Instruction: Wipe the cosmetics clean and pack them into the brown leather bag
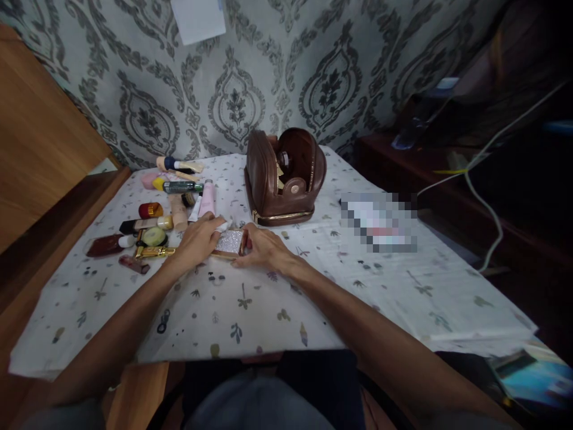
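Head view: left hand [197, 239] and right hand [264, 248] pinch glittery silver gold-edged flat case [229, 242] by its ends — loose, fingers half-curled; slip risk onto cosmetics cluster [156, 230] at left.

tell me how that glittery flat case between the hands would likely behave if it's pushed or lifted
The glittery case lies flat on the tablecloth, so it would probably slide rather than roll or tip. It looks thin and rigid, likely stiff and fairly light. Both the left hand and right hand touch its ends; the sparkly face may give some grip.
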Demonstrator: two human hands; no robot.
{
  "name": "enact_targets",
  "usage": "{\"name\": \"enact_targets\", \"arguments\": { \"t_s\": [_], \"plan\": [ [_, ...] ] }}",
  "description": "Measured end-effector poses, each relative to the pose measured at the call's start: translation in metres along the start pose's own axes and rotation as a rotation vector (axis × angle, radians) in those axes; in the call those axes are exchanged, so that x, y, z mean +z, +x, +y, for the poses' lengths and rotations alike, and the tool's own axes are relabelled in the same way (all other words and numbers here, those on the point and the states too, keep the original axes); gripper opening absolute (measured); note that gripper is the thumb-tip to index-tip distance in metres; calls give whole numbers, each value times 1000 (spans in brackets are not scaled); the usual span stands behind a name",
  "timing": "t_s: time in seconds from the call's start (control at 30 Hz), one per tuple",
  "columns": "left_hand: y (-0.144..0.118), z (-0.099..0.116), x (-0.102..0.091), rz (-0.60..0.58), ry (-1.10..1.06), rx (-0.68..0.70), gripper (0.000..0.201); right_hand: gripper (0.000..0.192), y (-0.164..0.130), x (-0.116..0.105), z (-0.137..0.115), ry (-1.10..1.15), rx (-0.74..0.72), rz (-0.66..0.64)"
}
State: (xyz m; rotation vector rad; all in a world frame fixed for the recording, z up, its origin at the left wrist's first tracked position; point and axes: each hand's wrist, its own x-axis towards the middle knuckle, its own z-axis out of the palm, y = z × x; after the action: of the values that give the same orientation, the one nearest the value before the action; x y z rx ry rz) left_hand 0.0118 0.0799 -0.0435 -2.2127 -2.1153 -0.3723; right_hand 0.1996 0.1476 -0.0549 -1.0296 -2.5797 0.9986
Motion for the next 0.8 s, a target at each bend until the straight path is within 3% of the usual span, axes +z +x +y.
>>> {"name": "enact_targets", "arguments": {
  "t_s": [0.4, 0.6, 0.8],
  "plan": [
    [6, 38, -9, -99, -48, 137, 25, 67, 0, -4, -4, -29, 52, -35],
    [-3, 36, -18, -221, -206, 300, 26, 67, -2, -5, -6, -70, 65, -19],
    [-12, 29, -22, -239, -354, 291, 30, 79, -1, -4, -3, -44, 18, -28]
  ]
}}
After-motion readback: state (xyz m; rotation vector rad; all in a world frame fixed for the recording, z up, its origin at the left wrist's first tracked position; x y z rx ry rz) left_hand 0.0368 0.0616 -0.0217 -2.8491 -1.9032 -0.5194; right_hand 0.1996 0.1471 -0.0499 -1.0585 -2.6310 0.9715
